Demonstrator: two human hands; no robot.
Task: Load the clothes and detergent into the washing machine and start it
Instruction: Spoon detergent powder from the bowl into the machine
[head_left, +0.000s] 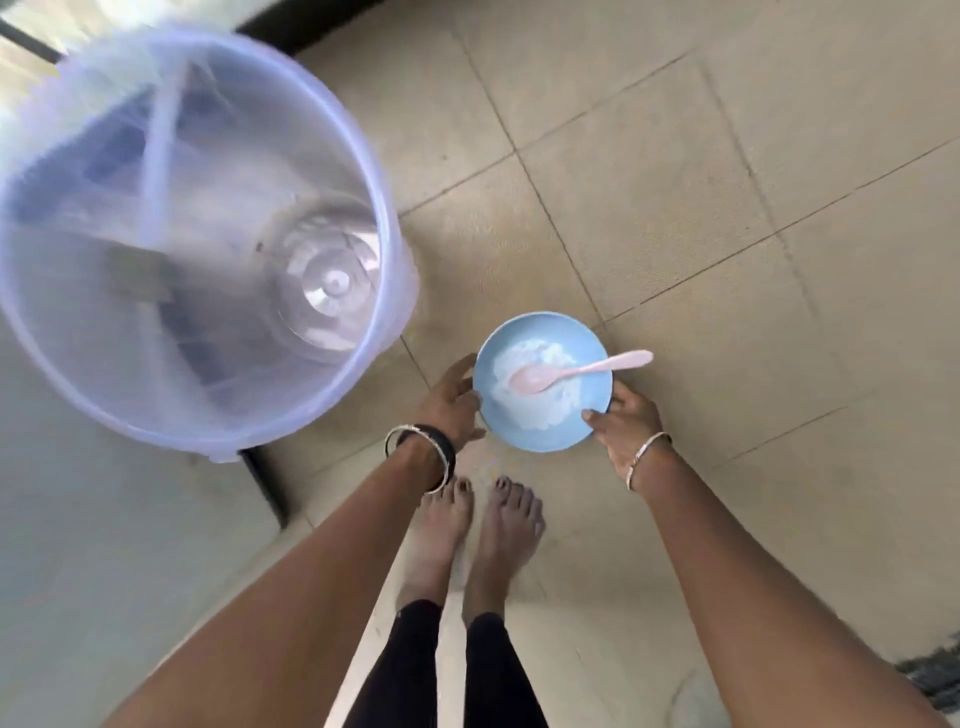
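While both arms reach down toward the tiled floor (727, 171), the step in hand seems to be the fetching of the detergent. A light blue bowl (571, 434) sits just above the bare feet (475, 525), a little to the 1 o'clock side of the picture's centre. The left hand (454, 400) is at the bowl's 9 o'clock edge, fingers half curled and spread, touching the rim or almost touching; whether it grips I cannot tell. The right hand (626, 423) is at the 4 o'clock edge, with its thumb laid over the rim, so it appears to have hold of the bowl.

Inside the bowl lies white powder (540, 408), in an uneven thin heap, and a pale pink spoon (582, 370) rests in it, its handle pointing out past the rim toward 3 o'clock.

At 10 o'clock stands a big translucent bucket (218, 426), blurred, with no clothes visible inside. No washing machine is surely visible.

I judge the next move needs a level, two-handed lift, because the powder is loose and the spoon may slide off.
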